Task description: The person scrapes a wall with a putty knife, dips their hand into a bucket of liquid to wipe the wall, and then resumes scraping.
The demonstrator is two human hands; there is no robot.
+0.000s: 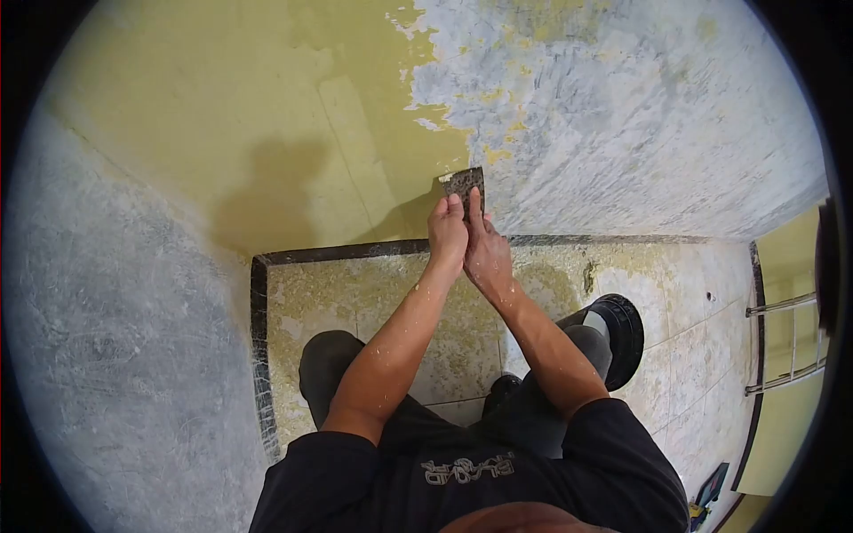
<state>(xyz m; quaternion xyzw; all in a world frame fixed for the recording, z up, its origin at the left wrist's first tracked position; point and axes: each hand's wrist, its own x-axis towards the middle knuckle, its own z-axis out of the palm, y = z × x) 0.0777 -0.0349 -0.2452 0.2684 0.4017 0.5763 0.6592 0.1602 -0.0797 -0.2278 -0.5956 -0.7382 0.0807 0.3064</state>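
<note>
Both of my hands are closed around a paint scraper [465,180] with a broad, dark, worn blade; its handle is hidden by my fingers. My left hand [450,234] grips it from the left, thumb up near the blade. My right hand [488,252] holds from the right, with the index finger stretched along the blade's face. The blade's edge meets the wall where yellow paint [267,98] borders a bare grey-white patch [604,133]. Ragged bits of yellow remain on that patch. Pale flecks dot my forearms.
Paint flakes cover the tiled floor [444,351] below. A black bucket [622,342] stands beside my right knee. Another stripped grey wall [124,338] rises on the left, meeting the yellow one at a corner. At far right are metal rails [791,377], and a dark object [713,484] lies lower right.
</note>
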